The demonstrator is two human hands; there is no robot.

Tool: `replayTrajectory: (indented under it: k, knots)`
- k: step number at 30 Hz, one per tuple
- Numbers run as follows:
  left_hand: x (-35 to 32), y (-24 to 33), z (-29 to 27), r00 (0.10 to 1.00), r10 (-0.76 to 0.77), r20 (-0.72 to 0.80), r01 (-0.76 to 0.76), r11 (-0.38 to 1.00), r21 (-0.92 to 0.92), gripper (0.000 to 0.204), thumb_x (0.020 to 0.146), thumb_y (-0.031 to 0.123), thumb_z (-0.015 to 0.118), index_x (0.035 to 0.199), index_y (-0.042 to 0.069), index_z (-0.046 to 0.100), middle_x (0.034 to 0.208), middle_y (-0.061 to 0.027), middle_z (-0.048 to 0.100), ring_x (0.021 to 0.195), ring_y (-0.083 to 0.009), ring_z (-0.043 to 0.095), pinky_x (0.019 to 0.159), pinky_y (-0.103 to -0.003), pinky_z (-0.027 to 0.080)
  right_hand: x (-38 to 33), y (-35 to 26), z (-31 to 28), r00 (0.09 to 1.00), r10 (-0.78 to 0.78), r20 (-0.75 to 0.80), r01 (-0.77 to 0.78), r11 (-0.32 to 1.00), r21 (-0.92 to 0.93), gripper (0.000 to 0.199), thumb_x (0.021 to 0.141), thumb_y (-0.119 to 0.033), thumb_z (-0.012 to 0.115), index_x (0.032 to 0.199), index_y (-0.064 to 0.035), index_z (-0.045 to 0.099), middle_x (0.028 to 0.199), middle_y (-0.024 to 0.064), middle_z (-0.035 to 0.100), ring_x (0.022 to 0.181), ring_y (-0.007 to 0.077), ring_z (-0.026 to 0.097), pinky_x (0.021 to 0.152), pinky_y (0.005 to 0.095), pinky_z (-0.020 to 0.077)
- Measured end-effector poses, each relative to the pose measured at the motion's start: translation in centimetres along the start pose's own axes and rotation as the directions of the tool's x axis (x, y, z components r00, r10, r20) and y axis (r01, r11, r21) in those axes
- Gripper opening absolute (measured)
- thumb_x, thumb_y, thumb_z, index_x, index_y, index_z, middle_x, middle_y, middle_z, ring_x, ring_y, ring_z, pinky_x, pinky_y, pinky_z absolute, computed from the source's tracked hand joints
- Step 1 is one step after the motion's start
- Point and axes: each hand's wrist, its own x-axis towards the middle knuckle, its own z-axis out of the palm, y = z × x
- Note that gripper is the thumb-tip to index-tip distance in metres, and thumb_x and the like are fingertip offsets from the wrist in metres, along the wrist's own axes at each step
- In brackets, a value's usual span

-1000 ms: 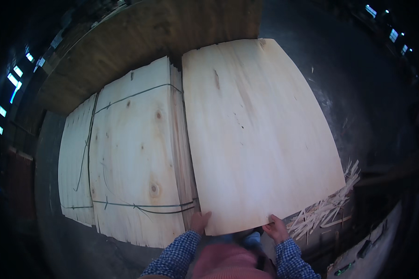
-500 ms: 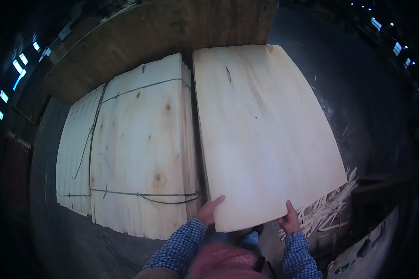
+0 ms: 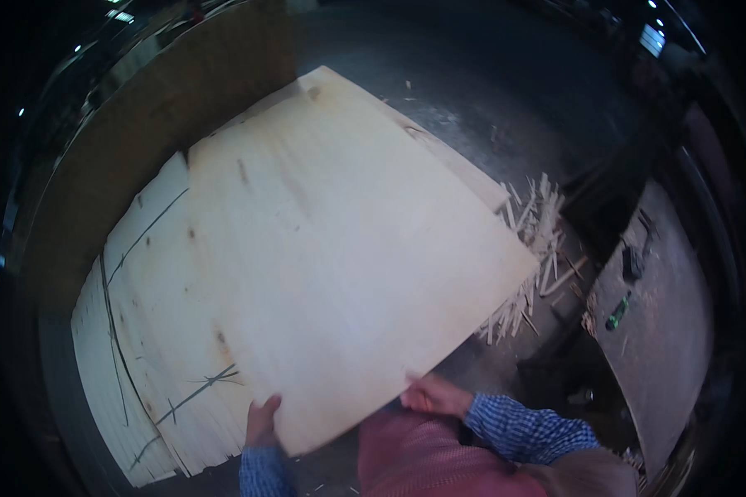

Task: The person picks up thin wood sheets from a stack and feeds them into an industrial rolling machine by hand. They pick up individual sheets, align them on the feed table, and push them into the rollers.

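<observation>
A large pale wood veneer sheet (image 3: 348, 240) is held along its near edge by both hands. My left hand (image 3: 262, 421) closes on its near left corner, thumb on top and fingers hidden beneath. Farther right, my right hand (image 3: 436, 395) grips the same edge, its fingertips partly hidden by the sheet. The sheet's left side overlaps a stack of veneer (image 3: 162, 306) bound with dark straps. Beyond the sheet's far right edge, part of another veneer sheet (image 3: 472, 182) shows under it.
Another strapped veneer stack (image 3: 108, 389) lies at far left. A brown wooden panel (image 3: 157, 116) stands behind the stacks. Splintered wood strips (image 3: 539, 224) are heaped on the right. Beyond them, a grey board (image 3: 655, 331) bears a green-handled tool (image 3: 618, 311) and a dark object (image 3: 632, 263).
My view has turned to the right. The held veneer sheet has shifted left over the strapped stack, uncovering part of a sheet below. Both hands keep hold of its near edge.
</observation>
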Motion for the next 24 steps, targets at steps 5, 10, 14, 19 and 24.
replayTrajectory:
  k: [5, 10, 14, 19, 24]
  knots:
    - [-14.9, -6.9, -7.3, 0.938, -0.136, -0.318, 0.269, 0.865, 0.423, 0.041, 0.090, 0.012, 0.061, 0.127, -0.004, 0.054, 0.117, -0.0181, 0.065, 0.103, -0.0325, 0.064, 0.090, -0.044, 0.053, -10.2, 0.4, -11.6, 0.986, -0.164, 0.011, 0.081, 0.430, -0.899, 0.028, 0.092, -0.030, 0.064, 0.100, -0.0032, 0.070, 0.088, 0.0033, 0.070, 0.080, 0.0130, 0.066, 0.077, 0.0285, 0.0537]
    - [-20.3, -12.3, -9.8, 0.704, -0.416, -0.575, 0.634, 0.733, 0.246, 0.051, 0.087, 0.025, 0.068, 0.125, -0.008, 0.057, 0.119, -0.0182, 0.066, 0.108, -0.0294, 0.062, 0.095, -0.037, 0.048, -6.6, -9.6, -25.3, 0.554, -0.749, -0.363, -0.234, 0.279, -0.931, 0.065, 0.078, -0.044, 0.075, 0.122, 0.0016, 0.059, 0.116, 0.0205, 0.065, 0.106, 0.0319, 0.064, 0.091, 0.0384, 0.0496]
    - [-13.4, -15.8, -14.2, 0.786, -0.435, -0.440, 0.535, 0.835, 0.130, 0.048, 0.089, 0.019, 0.065, 0.128, -0.006, 0.054, 0.120, -0.0182, 0.065, 0.108, -0.0310, 0.062, 0.094, -0.041, 0.050, -3.7, -11.9, -25.7, 0.750, -0.286, -0.596, -0.078, 0.856, -0.510, 0.071, 0.083, -0.046, 0.072, 0.131, 0.0024, 0.054, 0.122, 0.0155, 0.063, 0.109, 0.0254, 0.062, 0.095, 0.0361, 0.0478]
    - [-7.5, -17.1, -18.2, 0.871, -0.379, -0.314, 0.411, 0.911, 0.040, 0.045, 0.090, 0.012, 0.061, 0.131, -0.004, 0.051, 0.120, -0.0182, 0.064, 0.108, -0.0330, 0.062, 0.094, -0.046, 0.051, -4.7, -12.3, -30.3, 0.838, -0.270, -0.474, -0.090, 0.788, -0.609, 0.061, 0.084, -0.038, 0.075, 0.126, 0.0035, 0.059, 0.117, 0.0147, 0.066, 0.105, 0.0247, 0.063, 0.090, 0.0366, 0.0499]
    - [-7.5, -17.9, -18.3, 0.906, -0.276, -0.322, 0.302, 0.953, 0.033, 0.044, 0.092, 0.007, 0.059, 0.133, -0.003, 0.048, 0.121, -0.0180, 0.063, 0.108, -0.0338, 0.063, 0.094, -0.049, 0.052, -5.6, -17.4, -25.8, 0.875, -0.193, -0.445, -0.147, 0.768, -0.623, 0.054, 0.086, -0.026, 0.072, 0.129, 0.0027, 0.056, 0.116, 0.0144, 0.067, 0.100, 0.0244, 0.066, 0.090, 0.0360, 0.0510]
